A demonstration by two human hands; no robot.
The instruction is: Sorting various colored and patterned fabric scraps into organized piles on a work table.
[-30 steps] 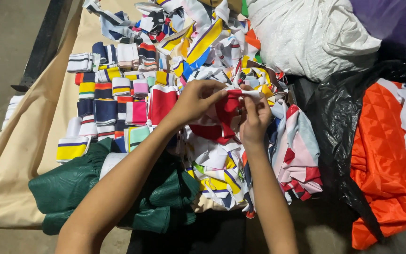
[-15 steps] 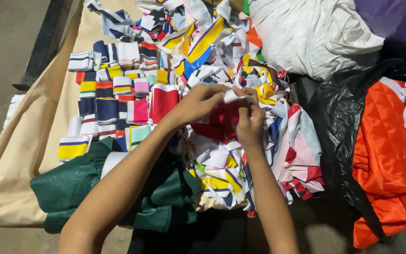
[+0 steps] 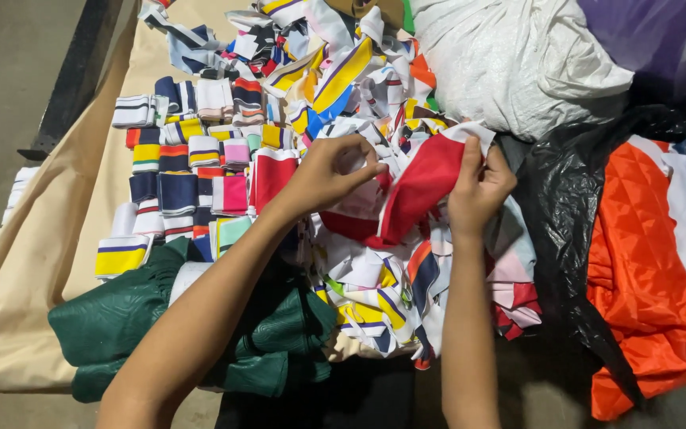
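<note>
Red knit cloth with a white edge, the red strip (image 3: 418,187), is held stretched between the two hands above the loose heap of scraps (image 3: 391,294). One end is pinched in the left hand (image 3: 329,173), whose grip is closed tight around it with the fingers curled over; the other end is pinched by the right hand (image 3: 478,187), thumb and fingers pressed shut on the white-edged corner. By being pulled from both ends the strip is kept taut and slanting, the right end higher, so that its full width can be seen and it is kept clear of the tangle beneath.

Its colour is a plain, strong red, the surface smooth and slightly ribbed as far as can be told, with a narrow white band along the upper margin.

To the left, similar striped pieces are laid folded in tidy rows (image 3: 184,171) on a beige sheet (image 3: 33,270), apparently so that sorted ones are kept apart from the unsorted heap. Green fabric (image 3: 121,318) lies under the left forearm, and an orange quilted cloth (image 3: 645,278) rests beside black plastic (image 3: 565,206) at the right.
</note>
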